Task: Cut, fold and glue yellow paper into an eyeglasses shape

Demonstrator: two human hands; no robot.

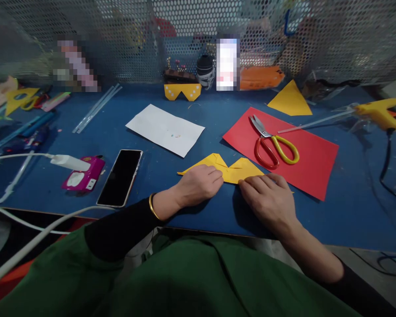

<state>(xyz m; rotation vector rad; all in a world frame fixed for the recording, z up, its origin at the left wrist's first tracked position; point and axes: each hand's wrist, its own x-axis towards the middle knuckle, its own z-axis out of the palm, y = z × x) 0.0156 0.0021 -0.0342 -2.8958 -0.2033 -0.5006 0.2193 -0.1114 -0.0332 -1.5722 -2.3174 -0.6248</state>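
A folded sheet of yellow paper [232, 174] lies on the blue table in front of me, with a V-shaped notch in its upper edge. My left hand [200, 184] is closed over its left half, the curled fingers pressing on the paper. Along the lower right edge, my right hand [269, 196] grips the same paper, fingers bent and thumb tucked underneath. Just beyond, scissors [269, 140] with one red and one yellow handle rest slightly open on a red sheet [312, 169]. The fingertips are partly hidden.
A white sheet [165, 130] lies behind my left hand, a black phone [120, 178] to its left beside a pink power adapter [86, 174]. At the right is a yellow glue gun [378, 112] with a cord. A yellow cutout [182, 91] stands near the perforated metal back panel [191, 22].
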